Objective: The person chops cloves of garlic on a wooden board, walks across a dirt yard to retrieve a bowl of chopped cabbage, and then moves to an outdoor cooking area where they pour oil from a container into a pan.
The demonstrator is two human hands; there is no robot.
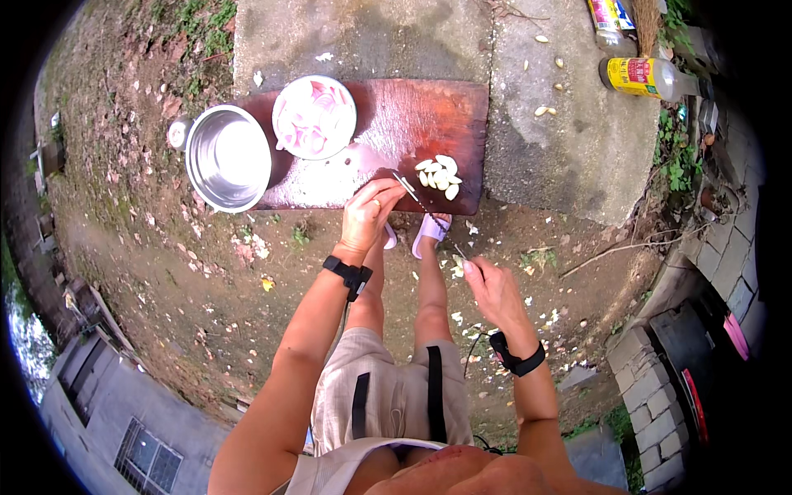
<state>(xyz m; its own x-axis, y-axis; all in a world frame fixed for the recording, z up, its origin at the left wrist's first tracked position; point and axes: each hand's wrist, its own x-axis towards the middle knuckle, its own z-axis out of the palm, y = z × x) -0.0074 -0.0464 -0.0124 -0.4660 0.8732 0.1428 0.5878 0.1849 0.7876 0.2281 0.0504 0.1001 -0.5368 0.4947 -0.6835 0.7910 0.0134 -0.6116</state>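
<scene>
My left hand point(369, 216) is pinched closed at the front edge of the wet reddish-brown wooden board point(396, 107). Between its fingertips is a thin metal piece point(404, 183), and a dark speckled thin strip slants down from there; its kind is unclear. Several peeled garlic cloves point(440, 175) lie on the board just right of that hand. My right hand point(495, 294), closed, hovers lower and to the right, over the ground. A slim metallic tip point(459, 251) pokes out from its fingers; the rest of that object is hidden.
A white bowl point(352, 103) of pink-white onion slices and a steel pot point(264, 157) stand at the board's left. Loose cloves point(542, 110) lie on the concrete slab point(569, 165). A yellow-labelled bottle point(639, 77) lies far right. White peelings point(540, 318) litter the dirt.
</scene>
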